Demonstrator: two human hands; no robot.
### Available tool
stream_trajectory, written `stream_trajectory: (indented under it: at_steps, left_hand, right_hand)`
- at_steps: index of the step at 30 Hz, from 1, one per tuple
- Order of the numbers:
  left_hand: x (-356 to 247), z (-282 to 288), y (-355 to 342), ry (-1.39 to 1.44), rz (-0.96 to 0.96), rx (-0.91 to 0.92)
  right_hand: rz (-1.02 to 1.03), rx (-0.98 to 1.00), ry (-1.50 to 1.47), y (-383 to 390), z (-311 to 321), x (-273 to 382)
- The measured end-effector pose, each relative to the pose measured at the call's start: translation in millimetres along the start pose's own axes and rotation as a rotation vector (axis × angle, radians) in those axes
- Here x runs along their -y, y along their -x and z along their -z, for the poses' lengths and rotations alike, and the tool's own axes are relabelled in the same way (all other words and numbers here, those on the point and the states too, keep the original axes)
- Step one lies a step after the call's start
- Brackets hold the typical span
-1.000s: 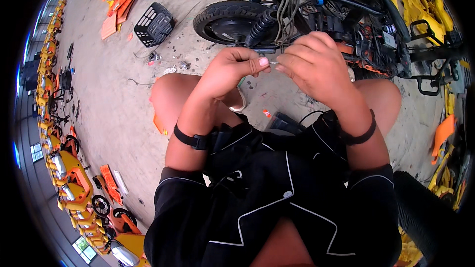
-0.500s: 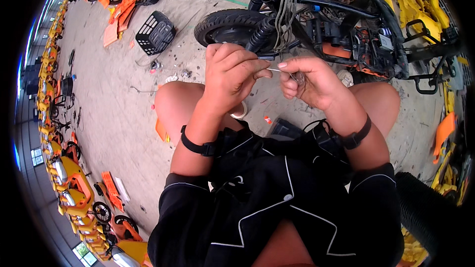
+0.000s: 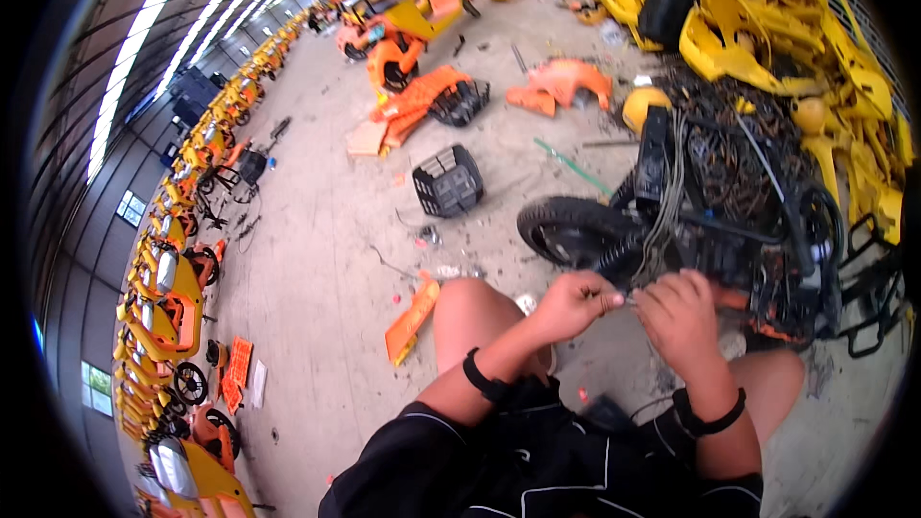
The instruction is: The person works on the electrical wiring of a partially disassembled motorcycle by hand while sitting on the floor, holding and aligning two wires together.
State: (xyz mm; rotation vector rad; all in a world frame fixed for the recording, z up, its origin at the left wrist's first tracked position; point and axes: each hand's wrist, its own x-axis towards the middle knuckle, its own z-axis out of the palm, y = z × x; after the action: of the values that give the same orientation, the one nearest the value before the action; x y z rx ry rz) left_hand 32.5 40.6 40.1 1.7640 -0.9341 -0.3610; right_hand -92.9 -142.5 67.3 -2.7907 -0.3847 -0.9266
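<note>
My left hand (image 3: 578, 307) and my right hand (image 3: 679, 315) are close together above my knees, fingers closed in a pinch. Between the fingertips a short piece of thin pale wire (image 3: 629, 298) shows; most of it is hidden by the fingers. Just beyond the hands lies a stripped black scooter frame (image 3: 705, 221) on its side, with a black-tyred wheel (image 3: 568, 232) to its left. A bundle of grey cables (image 3: 669, 200) hangs over the frame and runs down behind my hands.
Left of the wheel stand a black plastic basket (image 3: 448, 181) and orange panels (image 3: 413, 321). A green strip (image 3: 573, 168) lies on the floor. Yellow body panels (image 3: 767, 29) pile up at the far right. Yellow scooters (image 3: 177, 302) line the left wall.
The view has swung left and up, so hands and frame now appear farther right. Both hands stay together at the wire; the left hand has turned, its fingers pointing more to the right.
</note>
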Motion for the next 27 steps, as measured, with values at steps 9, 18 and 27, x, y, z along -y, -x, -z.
stream_trajectory:
  at_steps: [9,18,27]
  left_hand:
    - [5,-13,-3,0.054,-0.049,0.064]
    - [-17,-11,2,-0.301,-0.475,-0.026]
    - [-40,-11,-3,-0.484,-0.736,-0.246]
  right_hand:
    - [-0.219,-0.009,-0.358,3,8,0]
    - [-0.859,0.104,-1.213,30,-2,-6]
    - [-1.14,0.098,-2.035,22,-3,-10]
